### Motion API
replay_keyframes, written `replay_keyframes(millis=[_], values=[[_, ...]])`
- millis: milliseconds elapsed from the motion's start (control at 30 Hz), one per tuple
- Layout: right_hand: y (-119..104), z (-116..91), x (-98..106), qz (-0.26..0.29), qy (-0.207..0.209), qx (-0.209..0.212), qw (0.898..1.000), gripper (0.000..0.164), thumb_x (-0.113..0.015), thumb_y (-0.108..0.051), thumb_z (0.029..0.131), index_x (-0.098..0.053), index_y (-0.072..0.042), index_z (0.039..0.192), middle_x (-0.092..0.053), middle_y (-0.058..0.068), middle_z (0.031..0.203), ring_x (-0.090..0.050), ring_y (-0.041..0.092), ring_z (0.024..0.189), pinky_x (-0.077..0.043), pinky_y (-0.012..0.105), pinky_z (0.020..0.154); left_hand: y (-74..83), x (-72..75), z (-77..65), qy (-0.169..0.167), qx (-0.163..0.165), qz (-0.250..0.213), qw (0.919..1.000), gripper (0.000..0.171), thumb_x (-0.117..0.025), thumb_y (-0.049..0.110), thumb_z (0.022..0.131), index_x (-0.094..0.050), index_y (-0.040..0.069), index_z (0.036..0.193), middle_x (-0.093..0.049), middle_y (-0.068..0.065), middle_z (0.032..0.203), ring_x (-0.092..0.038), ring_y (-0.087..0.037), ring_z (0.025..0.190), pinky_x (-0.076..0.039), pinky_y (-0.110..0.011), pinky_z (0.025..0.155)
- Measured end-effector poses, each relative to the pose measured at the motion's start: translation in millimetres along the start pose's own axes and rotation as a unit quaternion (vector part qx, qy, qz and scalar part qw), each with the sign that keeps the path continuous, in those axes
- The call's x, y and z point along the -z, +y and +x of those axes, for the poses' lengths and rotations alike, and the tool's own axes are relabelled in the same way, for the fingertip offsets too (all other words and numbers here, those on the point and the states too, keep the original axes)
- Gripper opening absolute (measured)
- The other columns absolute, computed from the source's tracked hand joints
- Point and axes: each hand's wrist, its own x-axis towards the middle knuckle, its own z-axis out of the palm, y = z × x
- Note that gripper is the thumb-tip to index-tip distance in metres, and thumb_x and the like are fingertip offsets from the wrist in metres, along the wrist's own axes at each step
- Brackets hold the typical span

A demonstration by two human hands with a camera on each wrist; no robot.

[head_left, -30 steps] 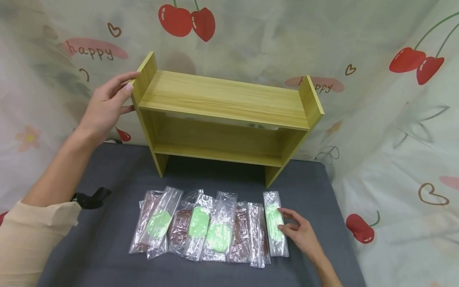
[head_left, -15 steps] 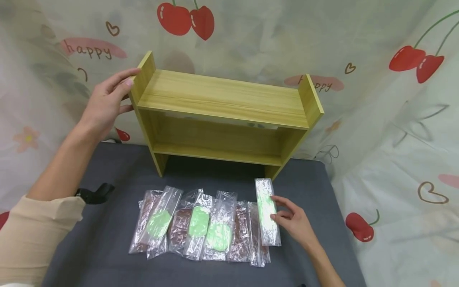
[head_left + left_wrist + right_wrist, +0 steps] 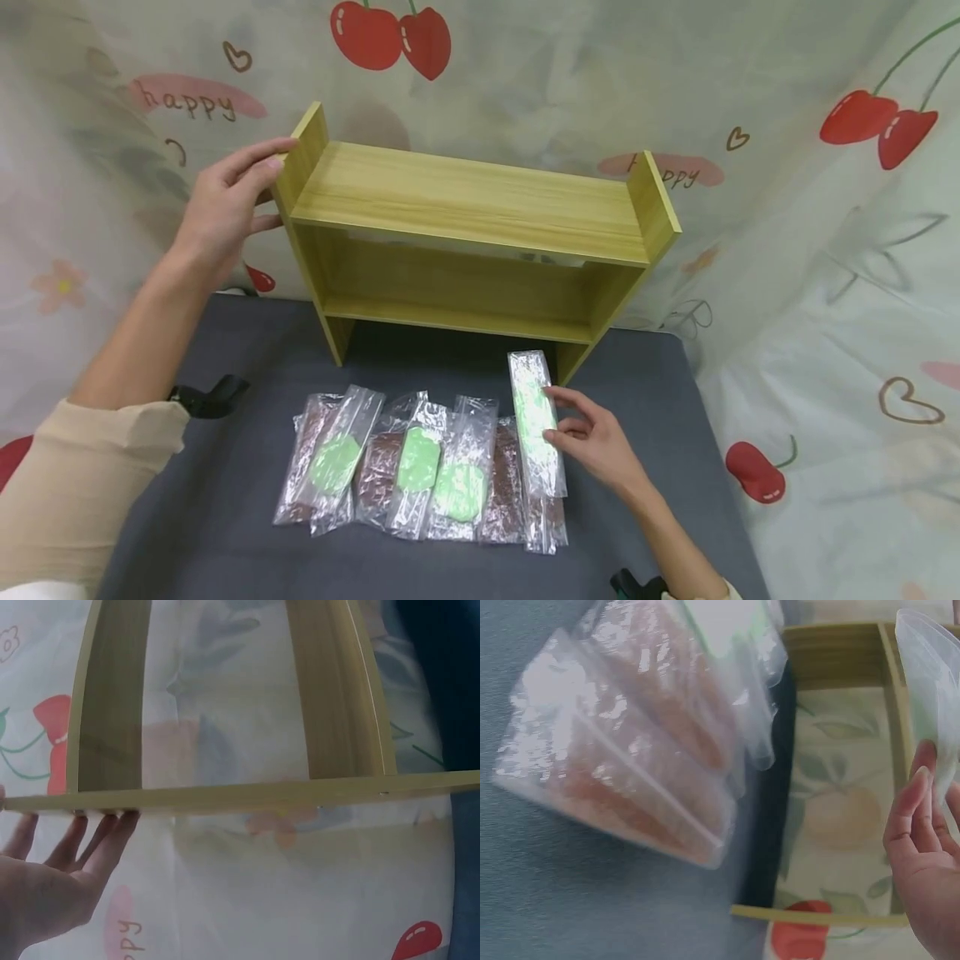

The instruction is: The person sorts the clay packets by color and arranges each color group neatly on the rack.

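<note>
Between thumb and fingers my right hand [image 3: 592, 433] pinches the side of a long clear plastic bag [image 3: 536, 442] with something light green in it. This bag overlaps the right end of a row of similar bags; in the right wrist view it [image 3: 922, 682] stands on edge in the fingers. Some bags hold light green pieces [image 3: 333, 465], others brown ones [image 3: 378, 479]. A yellow wooden shelf unit [image 3: 480, 200] stands behind them. My left hand [image 3: 225, 196] rests its fingertips on the unit's left side panel [image 3: 225, 799], near the top, fingers mostly extended along the outer face.
The dark grey table [image 3: 217, 517] carries the unit and bags. A white cloth curtain [image 3: 510, 58] printed with cherries and hearts hangs behind and at both sides. Black straps [image 3: 210, 398] show at both wrists.
My right hand has brought the light green bag up from its place at the row's right end, leftward and toward the shelf unit. The left hand stays on the side panel.
</note>
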Motion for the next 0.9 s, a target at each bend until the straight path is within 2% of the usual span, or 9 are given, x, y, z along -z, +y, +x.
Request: replay_keyframes(millis=[200,300,400,467,533,667,767,900], values=[[-16.1,9.4,-6.1,-0.007,-0.015,0.015,1.000,0.055,-0.072,-0.011,0.092,-0.052,-0.017,0.143,-0.049,0.013,0.134,-0.066,0.020,0.083,-0.053,0.031,0.072,0.1,-5.0,4.3,0.026,-0.005,0.007,0.9996,0.041,-0.056,0.037,0.101,-0.059,0.021,0.138,-0.047,-0.003,0.143,-0.049,-0.023,0.123,-0.034,-0.051,0.106],[-24.9,14.2,-9.3,-0.008,-0.024,0.031,0.999,0.055,-0.072,-0.008,0.092,-0.052,-0.016,0.142,-0.049,0.013,0.134,-0.066,0.020,0.083,-0.053,0.030,0.072,1.2,-3.9,4.7,0.027,0.005,0.000,0.9996,0.040,-0.058,0.034,0.101,-0.060,0.022,0.139,-0.049,-0.003,0.142,-0.052,-0.021,0.120,-0.042,-0.040,0.098],[-34.6,18.4,-12.5,-0.003,-0.036,0.045,0.998,0.054,-0.071,-0.006,0.092,-0.052,-0.014,0.142,-0.049,0.013,0.132,-0.065,0.020,0.082,-0.052,0.030,0.070,2.5,-2.3,4.5,0.027,0.015,-0.016,0.9994,0.040,-0.060,0.032,0.100,-0.061,0.023,0.138,-0.050,-0.003,0.141,-0.053,-0.020,0.119,-0.049,-0.028,0.084],[-40.5,20.9,-14.8,0.003,-0.047,0.050,0.998,0.055,-0.071,-0.006,0.092,-0.052,-0.014,0.142,-0.049,0.013,0.131,-0.064,0.020,0.081,-0.051,0.031,0.069,3.1,-1.6,3.7,0.026,0.019,-0.022,0.9992,0.040,-0.061,0.031,0.099,-0.061,0.023,0.138,-0.050,-0.002,0.140,-0.053,-0.020,0.119,-0.050,-0.024,0.077],[-46.0,22.9,-16.4,0.005,-0.056,0.058,0.997,0.055,-0.071,-0.005,0.092,-0.052,-0.013,0.142,-0.049,0.013,0.131,-0.063,0.020,0.081,-0.050,0.031,0.068,3.3,-2.2,2.8,0.022,0.021,-0.022,0.9993,0.040,-0.060,0.031,0.100,-0.060,0.023,0.139,-0.050,-0.002,0.140,-0.052,-0.021,0.120,-0.049,-0.024,0.078],[-55.8,27.6,-18.9,0.007,-0.066,0.076,0.995,0.056,-0.071,-0.002,0.091,-0.051,-0.011,0.143,-0.050,0.012,0.133,-0.063,0.020,0.082,-0.050,0.031,0.069,3.6,-5.7,2.9,0.009,0.029,-0.022,0.9993,0.040,-0.057,0.032,0.101,-0.057,0.026,0.141,-0.047,-0.004,0.144,-0.048,-0.023,0.126,-0.044,-0.031,0.092],[-63.3,31.8,-22.0,0.009,-0.072,0.084,0.994,0.056,-0.071,-0.002,0.091,-0.051,-0.012,0.143,-0.049,0.011,0.135,-0.063,0.021,0.083,-0.051,0.030,0.070,3.9,-8.7,3.5,0.010,0.030,-0.014,0.9994,0.040,-0.055,0.034,0.102,-0.056,0.029,0.142,-0.045,-0.003,0.147,-0.046,-0.024,0.130,-0.036,-0.041,0.103],[-71.7,35.4,-26.6,0.012,-0.083,0.088,0.993,0.057,-0.071,-0.002,0.091,-0.050,-0.012,0.143,-0.050,0.010,0.137,-0.063,0.021,0.085,-0.052,0.031,0.071,2.8,-13.1,5.3,0.018,0.021,-0.003,0.9996,0.040,-0.052,0.035,0.103,-0.055,0.028,0.142,-0.044,-0.002,0.148,-0.045,-0.025,0.130,-0.030,-0.047,0.107]])
